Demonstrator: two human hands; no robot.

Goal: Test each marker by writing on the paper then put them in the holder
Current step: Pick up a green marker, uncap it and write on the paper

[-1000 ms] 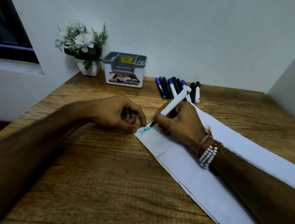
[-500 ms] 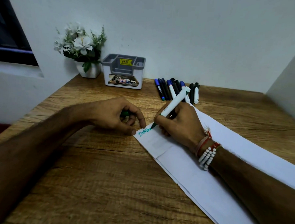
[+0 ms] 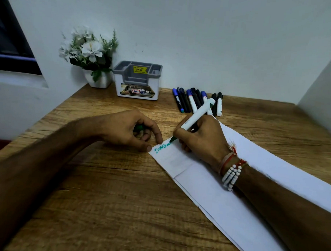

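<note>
Right hand (image 3: 202, 138) pinches a white marker (image 3: 197, 115), its green tip touching the paper (image 3: 214, 194) at the end of a green scribble (image 3: 162, 147). Left hand (image 3: 126, 129), just beside it, curls round a green cap (image 3: 139, 127), thumb tip at the paper's corner. Beyond the right hand we note a row of markers (image 3: 196, 102) on the table (image 3: 119, 199). The holder (image 3: 137, 80) stands beyond the left hand.

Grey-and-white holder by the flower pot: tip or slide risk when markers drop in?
Probably won't tip: the holder looks squat and wide-based, and it sits flat on the table. It is likely light, being thin plastic with no markers showing inside, so a sideways knock may slide it on the smooth wood.
</note>
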